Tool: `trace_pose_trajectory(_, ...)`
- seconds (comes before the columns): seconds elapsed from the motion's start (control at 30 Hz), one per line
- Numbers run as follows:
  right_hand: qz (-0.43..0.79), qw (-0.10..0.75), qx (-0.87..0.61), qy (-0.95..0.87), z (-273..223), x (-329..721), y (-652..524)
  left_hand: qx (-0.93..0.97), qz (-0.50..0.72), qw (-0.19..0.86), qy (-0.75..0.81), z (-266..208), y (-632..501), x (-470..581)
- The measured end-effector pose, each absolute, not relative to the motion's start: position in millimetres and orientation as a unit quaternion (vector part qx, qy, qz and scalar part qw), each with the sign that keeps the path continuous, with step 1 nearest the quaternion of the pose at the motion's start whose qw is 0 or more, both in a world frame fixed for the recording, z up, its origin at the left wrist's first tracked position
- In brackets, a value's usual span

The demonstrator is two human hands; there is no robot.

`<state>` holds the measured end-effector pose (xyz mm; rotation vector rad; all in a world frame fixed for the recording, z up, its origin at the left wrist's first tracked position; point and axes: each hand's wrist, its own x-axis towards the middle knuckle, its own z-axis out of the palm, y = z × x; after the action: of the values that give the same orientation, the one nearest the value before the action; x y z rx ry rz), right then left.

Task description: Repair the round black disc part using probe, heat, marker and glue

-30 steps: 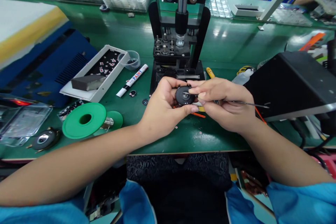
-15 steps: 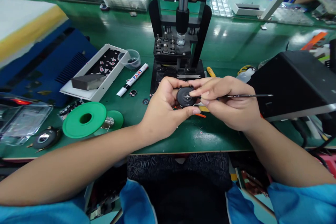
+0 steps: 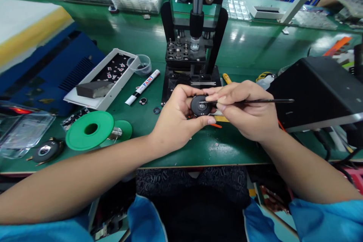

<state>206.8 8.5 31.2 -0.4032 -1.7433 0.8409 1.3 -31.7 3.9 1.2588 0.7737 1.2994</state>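
Grips a round, dark grey, watch-like case (image 3: pixel 200 110) in the left hand (image 3: pixel 172 119), just in front of the black metal press (image 3: pixel 185 53) with its silver vertical shaft, thumb and fingers closed round the rim. Pinches a thin, dark, rod-like tool (image 3: pixel 272 101) between thumb and fingers of the right hand (image 3: pixel 246 109), in front of the press and slightly to its right, with the pale tip at the middle of the case's upper face; cannot tell contact from a slight gap. Looks midway through work on this face, judging by the tool in position and the case held steady, not yet set down. Cannot tell, in so small and blurred a centre, any finished part from any part left. Note, on the glossy green desk (image 3: pixel 229 155) left of the press, two small black ring-shaped parts (image 3: pixel 143 101), a white paint marker (image 3: pixel 146 84) and a shallow white tray (image 3: pixel 121 84) of small pale pieces. Farther left of the press and nearer the body, find a green plastic spool (image 3: pixel 81 130) and a second round dark case (image 3: pixel 48 152), out of both hands; cannot tell finished from untouched there.
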Motion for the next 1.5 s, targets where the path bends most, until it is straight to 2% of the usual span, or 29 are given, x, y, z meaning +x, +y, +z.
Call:
trace_pose_trajectory(0.53, 0.399, 0.535, -0.164, -0.726, 31.4, 207.9, 12.0, 0.54, 0.547, 0.567, 0.296, 4.8, -31.8, 0.7)
trace_pose_trajectory(0.93, 0.379, 0.544, -0.207, -0.719, 33.3, 210.5, 9.5, 0.528, 0.546, 0.58, 0.295, 14.1, -34.1, 0.1)
trace_pose_trajectory(1.1, 0.376, 0.54, -0.16, -0.736, 33.6, 209.5, 8.8, 0.519, 0.546, 0.58, 0.311, 12.5, -33.9, 0.5)
trace_pose_trajectory(1.27, 0.346, 0.552, -0.198, -0.732, 32.5, 208.4, 7.7, 0.526, 0.545, 0.568, 0.323, 9.6, -32.9, -0.4)
trace_pose_trajectory(1.5, 0.325, 0.535, -0.171, -0.761, 32.9, 208.5, 7.2, 0.527, 0.544, 0.554, 0.346, 8.3, -31.2, -2.7)
